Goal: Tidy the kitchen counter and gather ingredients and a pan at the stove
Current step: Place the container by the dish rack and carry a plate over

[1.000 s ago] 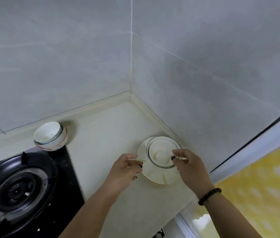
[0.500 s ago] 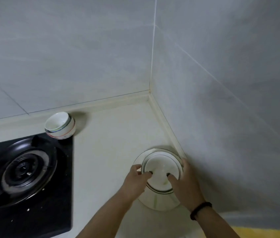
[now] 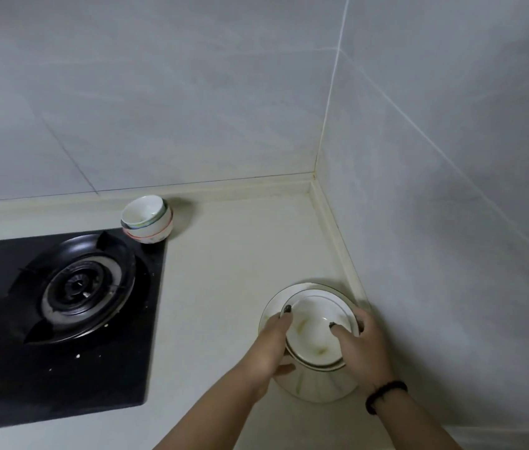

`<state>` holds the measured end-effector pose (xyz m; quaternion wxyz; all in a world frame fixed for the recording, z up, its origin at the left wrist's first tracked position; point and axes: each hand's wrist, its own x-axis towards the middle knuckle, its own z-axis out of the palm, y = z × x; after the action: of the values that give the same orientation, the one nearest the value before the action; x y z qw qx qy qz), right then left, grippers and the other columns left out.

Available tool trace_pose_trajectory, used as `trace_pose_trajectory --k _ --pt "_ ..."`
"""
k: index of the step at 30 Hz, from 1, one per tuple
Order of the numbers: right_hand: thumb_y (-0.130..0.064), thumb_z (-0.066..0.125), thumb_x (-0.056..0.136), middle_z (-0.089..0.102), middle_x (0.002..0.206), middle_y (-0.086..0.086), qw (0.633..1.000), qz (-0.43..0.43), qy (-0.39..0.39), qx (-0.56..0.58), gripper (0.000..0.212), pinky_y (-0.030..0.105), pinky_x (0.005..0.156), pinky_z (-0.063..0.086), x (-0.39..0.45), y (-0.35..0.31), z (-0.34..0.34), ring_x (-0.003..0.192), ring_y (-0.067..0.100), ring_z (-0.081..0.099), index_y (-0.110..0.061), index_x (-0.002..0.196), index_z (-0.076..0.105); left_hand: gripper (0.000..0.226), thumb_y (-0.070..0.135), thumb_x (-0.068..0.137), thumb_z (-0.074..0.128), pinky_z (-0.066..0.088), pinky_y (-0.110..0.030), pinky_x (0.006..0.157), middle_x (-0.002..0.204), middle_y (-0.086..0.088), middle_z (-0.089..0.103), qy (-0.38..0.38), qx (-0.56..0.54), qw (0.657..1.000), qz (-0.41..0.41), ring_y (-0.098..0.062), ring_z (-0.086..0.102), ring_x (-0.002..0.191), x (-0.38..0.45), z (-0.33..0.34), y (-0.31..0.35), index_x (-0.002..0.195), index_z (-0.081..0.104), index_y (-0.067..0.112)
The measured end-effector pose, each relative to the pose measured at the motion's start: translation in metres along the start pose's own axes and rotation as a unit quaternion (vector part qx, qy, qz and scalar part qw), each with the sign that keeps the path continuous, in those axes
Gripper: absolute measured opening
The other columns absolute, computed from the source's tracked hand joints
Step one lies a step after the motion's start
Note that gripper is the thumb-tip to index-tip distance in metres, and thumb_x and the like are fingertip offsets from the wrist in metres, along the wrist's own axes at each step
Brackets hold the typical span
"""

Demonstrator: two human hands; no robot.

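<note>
White glazed ceramic: a shallow dish with a thin dark rim line sits nested in a wider white plate with faint green markings, both low on the pale cream surface, close to the corner where the grey tiled walls meet.

Left hand: thumb hooked over the dish's left rim, fingers curled below it, so it grips the stack from the left. Whether those fingers reach under the plate as well, cannot tell.

Right hand: thumb over the right rim into the dish, fingers wrapped round the outer edge, grasping it. A dark bead bracelet is on that wrist.

Judged step: taking up the nested dish and plate as one stack to clear this corner.

Notes for doing it well:
- Hold is symmetric, which suits a level lift. Keep both rims at equal height, since the upper dish sits loose in the plate and could slide if tilted.
- Get fingers under the lower plate, not only the dish; otherwise the plate stays behind or drops.
- Greenish smears inside the dish suggest residue; the glaze may be slippery, so grip firmly.
- The wall is just beside the right hand; draw the stack toward the body before raising it.

Elsewhere: two small white bowls with coloured rim stripes, stacked, stand at the back corner of the black glass gas hob, whose round burner carries no pan.
</note>
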<state>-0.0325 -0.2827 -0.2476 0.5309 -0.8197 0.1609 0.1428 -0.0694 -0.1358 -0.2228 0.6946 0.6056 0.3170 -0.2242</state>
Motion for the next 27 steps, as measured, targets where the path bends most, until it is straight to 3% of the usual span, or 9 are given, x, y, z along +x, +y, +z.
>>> trace_pose_trajectory --k 4,7,11,16,21,27 --pt "-0.022 0.07 0.082 0.06 0.109 -0.012 0.999 -0.031 0.008 0.026 0.036 0.031 0.082 0.045 -0.014 -0.019 0.005 0.101 0.012 0.057 -0.026 0.115 0.055 0.042 0.058 0.087 0.043 0.052 -0.033 0.094 0.111 0.007 0.068 -0.02 -0.009 0.999 0.044 -0.014 0.065 0.101 -0.014 -0.018 0.003 0.116 0.061 0.032" --pt "-0.021 0.07 0.081 0.062 0.104 -0.017 0.996 -0.069 0.005 0.059 0.029 0.034 0.086 0.048 -0.028 -0.041 0.016 0.1 0.008 0.059 -0.031 0.105 0.058 0.037 0.05 0.096 0.039 0.054 -0.031 0.087 0.107 0.008 0.07 -0.008 -0.04 0.996 0.078 -0.015 0.065 0.098 -0.024 -0.045 0.006 0.116 0.065 0.032" --pt "-0.02 0.068 0.082 0.062 0.101 -0.015 0.991 -0.092 -0.045 0.09 0.026 0.03 0.078 0.047 -0.045 -0.067 0.048 0.094 0.008 0.06 -0.033 0.101 0.056 0.038 0.047 0.099 0.037 0.054 -0.029 0.079 0.096 0.009 0.072 0.025 -0.064 0.992 0.105 -0.015 0.067 0.091 -0.037 -0.088 0.009 0.11 0.07 0.031" --pt "-0.018 0.068 0.082 0.062 0.102 -0.011 0.99 -0.058 -0.088 0.089 0.026 0.038 0.084 0.051 -0.059 -0.071 0.1 0.095 0.011 0.06 -0.029 0.102 0.055 0.036 0.048 0.098 0.039 0.053 -0.03 0.079 0.096 0.008 0.072 0.074 -0.079 0.99 0.096 -0.016 0.067 0.092 -0.05 -0.132 0.0 0.104 0.072 0.033" --pt "-0.014 0.068 0.082 0.06 0.102 -0.012 0.991 -0.048 -0.104 0.069 0.03 0.022 0.07 0.042 -0.068 -0.06 0.144 0.091 0.003 0.056 -0.024 0.107 0.054 0.036 0.049 0.098 0.038 0.053 -0.03 0.081 0.106 0.004 0.071 0.106 -0.089 0.988 0.065 -0.016 0.068 0.098 -0.051 -0.165 -0.016 0.11 0.067 0.032" --pt "-0.013 0.069 0.081 0.059 0.103 -0.004 0.994 -0.018 -0.1 0.049 0.03 0.026 0.073 0.042 -0.066 -0.042 0.174 0.093 0.014 0.058 -0.016 0.108 0.056 0.032 0.05 0.097 0.038 0.046 -0.02 0.067 0.106 0.01 0.07 0.1 -0.078 0.992 0.025 -0.012 0.068 0.099 -0.046 -0.183 -0.03 0.11 0.063 0.036"
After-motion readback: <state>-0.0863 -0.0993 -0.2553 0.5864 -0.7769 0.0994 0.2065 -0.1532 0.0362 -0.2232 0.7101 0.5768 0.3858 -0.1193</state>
